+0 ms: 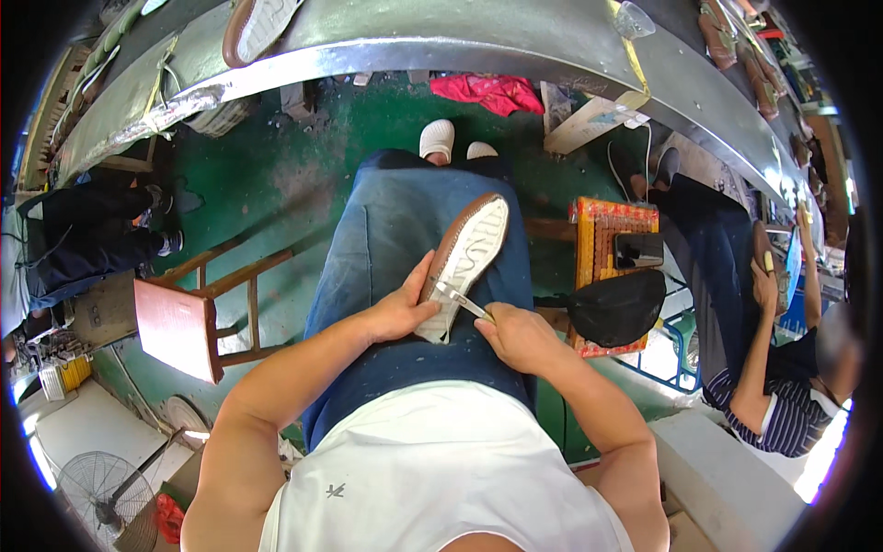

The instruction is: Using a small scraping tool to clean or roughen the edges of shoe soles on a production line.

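A brown shoe with a pale, ridged sole (478, 241) lies sole up and slanted across my lap. My left hand (405, 311) is closed on its near end, with fingers along the brown side and the thumb by the sole. In my right hand (515, 333) is a silver metal hand tool (466, 302) with a slim shaft and a small head. The tool's head is at the sole, close to my left fingertips. Whether it presses on the sole or hovers just above, I cannot tell. My right palm hides the tool's handle.
A metal-edged workbench (414, 57) curves across the far side, with another shoe (262, 29) on it. To the left is a wooden stool (175, 322); to the right, a beaded seat (598, 244) carries a black bag (618, 308) and a phone (638, 249). People sit on both sides.
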Available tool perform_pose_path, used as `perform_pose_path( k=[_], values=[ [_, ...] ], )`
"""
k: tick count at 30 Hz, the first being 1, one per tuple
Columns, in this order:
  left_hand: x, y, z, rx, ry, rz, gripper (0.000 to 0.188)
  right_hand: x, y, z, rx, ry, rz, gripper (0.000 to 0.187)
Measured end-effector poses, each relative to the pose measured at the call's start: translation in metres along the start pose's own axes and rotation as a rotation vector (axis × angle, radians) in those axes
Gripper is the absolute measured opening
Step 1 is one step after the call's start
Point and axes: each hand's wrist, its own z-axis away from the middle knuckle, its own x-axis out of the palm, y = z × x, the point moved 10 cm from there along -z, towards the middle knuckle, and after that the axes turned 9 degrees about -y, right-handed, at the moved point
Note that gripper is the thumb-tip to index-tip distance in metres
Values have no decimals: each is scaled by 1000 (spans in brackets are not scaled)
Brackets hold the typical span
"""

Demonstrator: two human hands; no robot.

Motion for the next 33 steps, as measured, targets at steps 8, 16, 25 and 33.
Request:
perform_pose_path(
  k=[8, 16, 25, 33],
  values=[
    [-6, 1, -7, 28, 17, 12, 81, -44, 57, -33, 30, 190, -472, 43],
    [-67, 9, -82, -67, 141, 238, 58, 4, 103, -30, -150, 356, -1127, 52],
    [-162, 282, -25, 370, 92, 424, 54, 25, 133, -37, -91, 283, -1276, 53],
    [-342, 556, -145, -15, 724, -1355, 62, -12, 145, -54, 77, 127, -1311, 59]
  ],
)
